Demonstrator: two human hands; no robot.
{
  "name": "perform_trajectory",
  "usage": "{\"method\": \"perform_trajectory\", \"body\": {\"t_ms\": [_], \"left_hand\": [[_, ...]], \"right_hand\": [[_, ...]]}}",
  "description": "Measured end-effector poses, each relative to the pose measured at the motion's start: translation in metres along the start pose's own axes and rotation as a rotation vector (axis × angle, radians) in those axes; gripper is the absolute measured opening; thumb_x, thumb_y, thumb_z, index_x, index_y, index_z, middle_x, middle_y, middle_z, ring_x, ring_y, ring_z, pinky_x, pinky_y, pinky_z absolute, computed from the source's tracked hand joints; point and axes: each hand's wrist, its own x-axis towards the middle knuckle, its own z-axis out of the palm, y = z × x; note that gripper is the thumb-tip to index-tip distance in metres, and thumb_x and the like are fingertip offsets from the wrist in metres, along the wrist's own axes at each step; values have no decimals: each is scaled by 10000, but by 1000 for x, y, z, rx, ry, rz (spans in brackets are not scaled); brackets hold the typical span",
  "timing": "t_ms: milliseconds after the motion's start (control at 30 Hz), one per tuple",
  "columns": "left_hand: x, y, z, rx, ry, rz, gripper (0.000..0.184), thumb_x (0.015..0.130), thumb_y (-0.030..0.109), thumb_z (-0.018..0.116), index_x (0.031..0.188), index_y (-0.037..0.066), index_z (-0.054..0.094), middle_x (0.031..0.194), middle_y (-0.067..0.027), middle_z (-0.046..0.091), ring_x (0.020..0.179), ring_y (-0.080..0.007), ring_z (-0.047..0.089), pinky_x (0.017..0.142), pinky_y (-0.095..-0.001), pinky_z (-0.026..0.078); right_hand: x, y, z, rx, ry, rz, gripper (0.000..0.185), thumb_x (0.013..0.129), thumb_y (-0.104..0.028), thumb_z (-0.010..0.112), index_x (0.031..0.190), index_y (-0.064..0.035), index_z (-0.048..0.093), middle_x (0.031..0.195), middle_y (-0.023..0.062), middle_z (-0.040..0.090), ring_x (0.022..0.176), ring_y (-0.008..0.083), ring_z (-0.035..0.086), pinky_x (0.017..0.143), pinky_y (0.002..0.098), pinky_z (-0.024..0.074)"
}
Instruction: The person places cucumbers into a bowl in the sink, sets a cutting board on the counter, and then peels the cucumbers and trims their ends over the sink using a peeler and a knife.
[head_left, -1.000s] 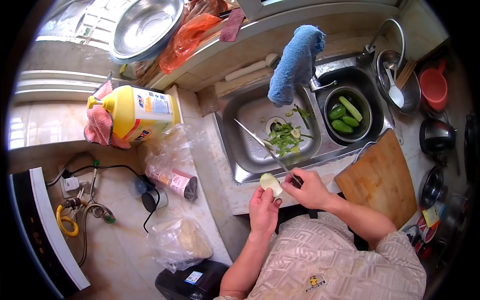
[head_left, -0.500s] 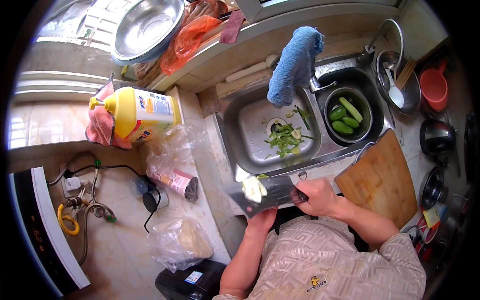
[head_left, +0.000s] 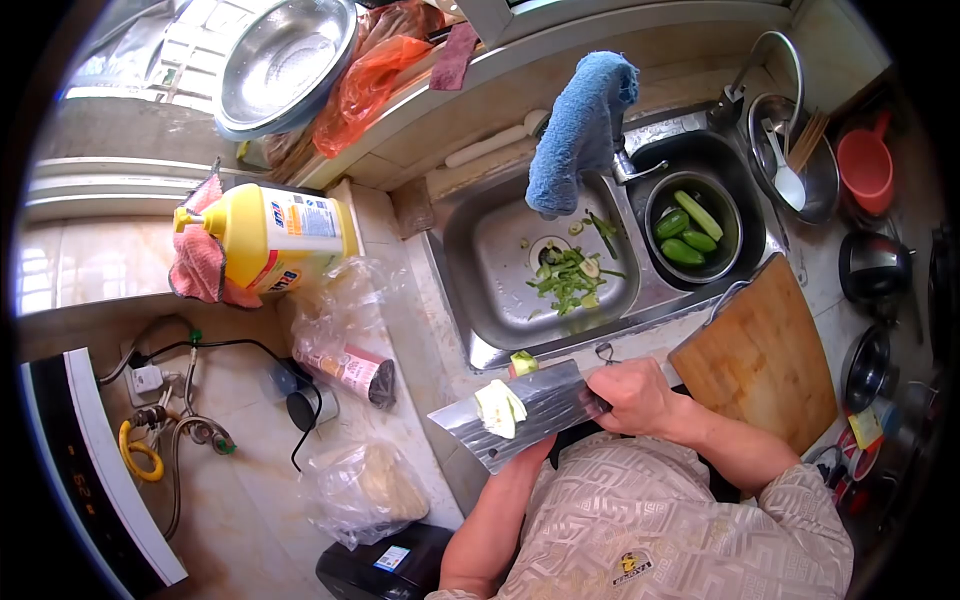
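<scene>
My right hand (head_left: 632, 396) grips the handle of a broad cleaver (head_left: 555, 395), its blade lying flat-side up before my body at the sink's front edge. Pale cut vegetable pieces (head_left: 499, 409) stick to the blade. Under the cleaver is my left hand (head_left: 533, 452), its fingers mostly covered by the metal. A light green end of what looks like a cucumber (head_left: 522, 363) pokes out past the blade's far edge, in line with that hand. Beyond, the sink basin (head_left: 490, 290) holds green peelings and scraps (head_left: 568, 282) around the drain.
A metal bowl (head_left: 738, 238) of green cucumbers (head_left: 685, 250) sits in the right basin. A wooden cutting board (head_left: 765, 365) leans at the right. A blue towel (head_left: 580, 135) covers the tap. To the left stand a yellow pump bottle (head_left: 245, 240) and plastic bags (head_left: 365, 490).
The cleaver blade has tilted so its flat face shows more, with the pale pieces still on it. The green end now shows more beyond the blade. Both hands stay nearly in place.
</scene>
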Motion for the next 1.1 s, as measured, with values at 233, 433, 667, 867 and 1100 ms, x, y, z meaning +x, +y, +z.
{"method": "perform_trajectory", "body": {"t_ms": [233,433,667,867,1100], "left_hand": [[11,19,-7,42,176,-74,148,983,234,504,972,90,534,704,21,397,552,-51,289,385,-154,242],[9,26,7,51,98,-60,206,1001,280,485,1018,90,564,783,12,486,642,-61,396,482,-182,358],[5,22,-23,109,111,35,292,884,275,646,1103,83,622,979,-76,667,897,-252,656,819,-423,549],[1,24,-14,156,-65,-47,417,833,338,724,1074,75,507,959,-54,597,925,-192,583,802,-346,480],[10,36,-3,-230,-364,-249,221,942,187,582,987,-22,528,656,-33,377,547,-93,343,366,-162,364]], "right_hand": [[3,24,3,30,-79,243,168,750,-146,660,670,-53,544,598,154,577,560,362,587,500,435,457],[5,21,-6,51,-133,346,170,740,-157,677,671,-45,569,596,151,581,576,369,597,517,438,474],[11,-9,-15,52,-18,65,173,703,-106,695,627,-73,543,563,98,542,498,295,564,445,382,435],[11,-10,-13,68,-36,18,217,698,-104,703,618,-72,504,549,92,530,481,292,551,442,387,430],[8,26,-10,-115,-241,430,253,779,-285,658,729,-44,600,633,152,627,599,373,623,593,482,500]]}}
